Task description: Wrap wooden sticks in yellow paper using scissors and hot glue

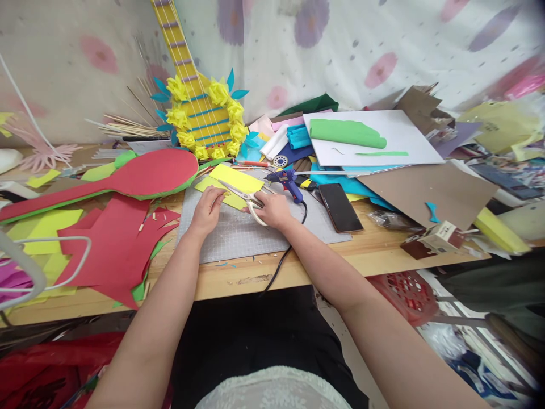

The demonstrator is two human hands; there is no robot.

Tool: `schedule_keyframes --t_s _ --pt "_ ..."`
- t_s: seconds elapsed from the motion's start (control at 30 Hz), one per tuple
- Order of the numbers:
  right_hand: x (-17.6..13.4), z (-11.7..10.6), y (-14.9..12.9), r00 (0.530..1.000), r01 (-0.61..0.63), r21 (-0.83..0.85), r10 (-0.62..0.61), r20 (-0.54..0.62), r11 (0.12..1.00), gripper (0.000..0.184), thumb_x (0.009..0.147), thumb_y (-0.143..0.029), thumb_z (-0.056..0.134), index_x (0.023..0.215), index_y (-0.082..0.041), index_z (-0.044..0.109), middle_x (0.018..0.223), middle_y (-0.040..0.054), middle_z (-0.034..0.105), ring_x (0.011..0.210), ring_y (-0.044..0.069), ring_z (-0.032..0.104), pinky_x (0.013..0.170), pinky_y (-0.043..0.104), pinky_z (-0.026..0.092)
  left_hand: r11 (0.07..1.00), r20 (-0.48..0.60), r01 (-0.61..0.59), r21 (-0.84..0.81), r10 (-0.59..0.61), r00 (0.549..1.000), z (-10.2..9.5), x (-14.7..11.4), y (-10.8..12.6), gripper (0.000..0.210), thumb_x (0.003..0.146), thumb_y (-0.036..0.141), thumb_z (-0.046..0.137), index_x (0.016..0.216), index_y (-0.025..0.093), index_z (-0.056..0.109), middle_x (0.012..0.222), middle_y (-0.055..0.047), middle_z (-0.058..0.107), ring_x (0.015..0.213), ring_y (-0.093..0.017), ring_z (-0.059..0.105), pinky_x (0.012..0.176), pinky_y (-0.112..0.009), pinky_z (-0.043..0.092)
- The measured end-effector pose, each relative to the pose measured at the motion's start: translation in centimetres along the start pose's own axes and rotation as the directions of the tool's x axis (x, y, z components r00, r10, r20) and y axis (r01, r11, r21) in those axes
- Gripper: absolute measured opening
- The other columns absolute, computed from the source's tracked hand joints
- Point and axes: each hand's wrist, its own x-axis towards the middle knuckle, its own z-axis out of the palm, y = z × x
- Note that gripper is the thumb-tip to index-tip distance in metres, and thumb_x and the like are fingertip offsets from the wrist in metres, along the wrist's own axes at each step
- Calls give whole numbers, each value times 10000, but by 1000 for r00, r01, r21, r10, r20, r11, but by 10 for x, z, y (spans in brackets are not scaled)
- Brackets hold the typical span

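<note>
My right hand (272, 209) is closed on a pair of scissors (251, 199) with pale handles, blades pointing left over yellow paper sheets (240, 177). My left hand (208, 209) is closed in a pinch, with a small yellow paper piece (227, 193) at its fingertips, close to the blades. Both hands are above a grey cutting mat (238, 241). Just beyond my right hand lies a blue glue gun (289, 182), its black cord running over the table edge.
A black phone (340, 207) lies to the right. Red paper shapes (113, 244) and a red guitar-like cutout (157, 173) cover the left. Behind stands a yellow paper guitar with flowers (206, 122). A white board (370, 128) bears a green paper roll (347, 132).
</note>
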Motion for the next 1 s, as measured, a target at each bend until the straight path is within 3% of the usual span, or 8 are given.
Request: schedule_keyframes --t_s 0.2,0.47,0.8,1.0 --pt "1 1 4 1000 -3 44 3 -14 999 429 811 -607 376 835 -206 529 815 65 627 728 195 539 588 264 253 984 0 125 -128 -126 992 -1 -3 3 314 881 449 330 998 220 511 816 -23 526 729 -144 504 700 -278 428" --pt "1 2 -3 985 173 76 -173 2 982 433 812 -590 388 851 -174 505 854 73 626 789 191 534 680 278 280 998 -38 3 -65 -6 999 4 -1 -2 317 868 470 343 912 217 529 863 -41 571 862 -178 544 800 -328 429" --pt "1 2 -5 990 137 18 -138 15 990 473 807 -626 364 846 -182 523 828 67 643 750 184 539 644 268 255 998 -42 -28 -63 25 999 6 0 -2 300 873 439 350 845 211 542 869 -51 592 875 -178 555 813 -336 437" --pt "0 4 -2 1000 17 -29 -16 15 999 485 808 -638 346 817 -197 549 770 58 649 689 180 546 571 266 210 998 -33 27 -54 -29 999 3 -1 5 321 879 439 333 891 201 549 895 -55 598 890 -174 553 816 -319 430"
